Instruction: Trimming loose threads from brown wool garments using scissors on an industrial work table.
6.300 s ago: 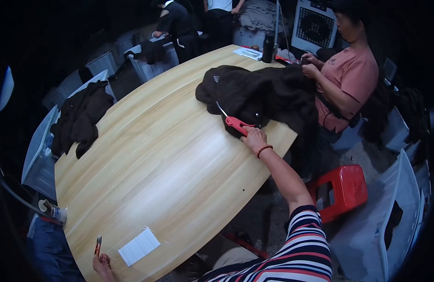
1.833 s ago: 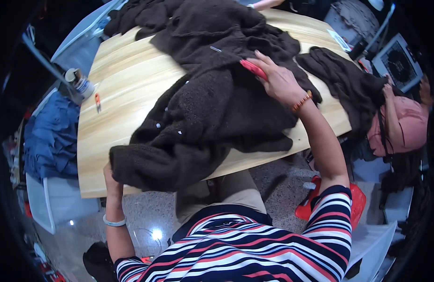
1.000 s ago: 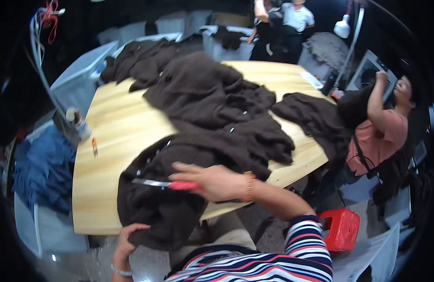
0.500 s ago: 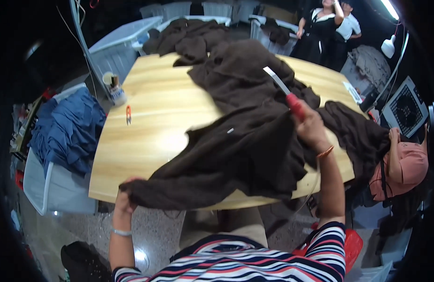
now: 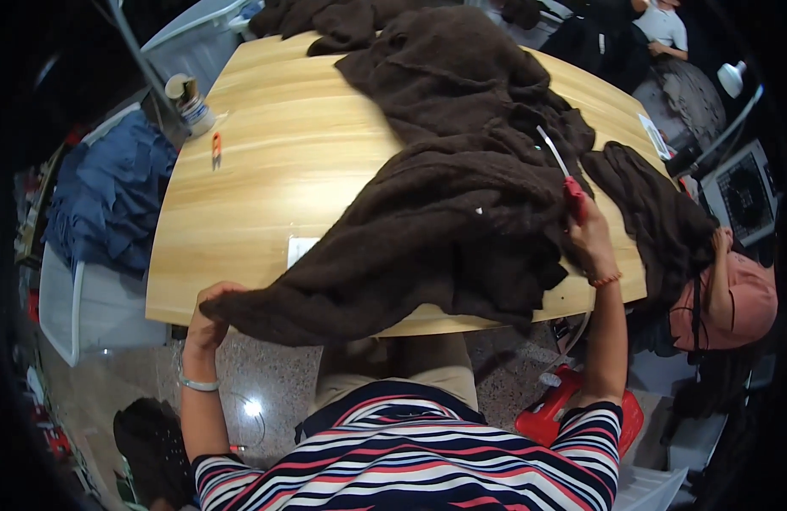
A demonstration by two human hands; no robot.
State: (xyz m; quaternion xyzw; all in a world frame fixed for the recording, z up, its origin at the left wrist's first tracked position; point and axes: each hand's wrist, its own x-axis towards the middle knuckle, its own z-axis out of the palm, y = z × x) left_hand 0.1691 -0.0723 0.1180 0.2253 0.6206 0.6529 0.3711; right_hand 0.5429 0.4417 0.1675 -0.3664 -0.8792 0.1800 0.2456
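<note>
Brown garment [image 5: 427, 230]: my main thing here, lying across the near side of the wooden table [image 5: 266, 128] with a few folds over the edge.
Left hand [image 5: 210, 313]: closed on the garment's left end, right by the near edge. Some of the fingers were tucked out of sight, so I couldn't judge how tight the pinch was.
Right hand [image 5: 590, 238]: wrapped round a red tool [image 5: 574, 198] with a slim metal tip, looked like an air gun to me. Couldn't tell if a finger was squeezing anything.
Stretch: the middle sat in ridges, so imo a steady pull from the left was the way to flatten it, without dragging the whole lot over.
Metal tip: pointed away from the body, above dark cloth. I'd have wanted it low and slanted, close but never snagging. No idea whether it touched.
Hose [image 5: 586, 328]: pale line by the right forearm, best kept off the fabric. Its join with the tool was hidden.
White speck [image 5: 479, 210]: button or lint, too tiny to call.
Brown pile [image 5: 462, 77]: dark on dark, I couldn't find where it met the garment.
White paper [image 5: 301, 250]: partly covered.
Co-worker [image 5: 738, 298]: head not visible.
</note>
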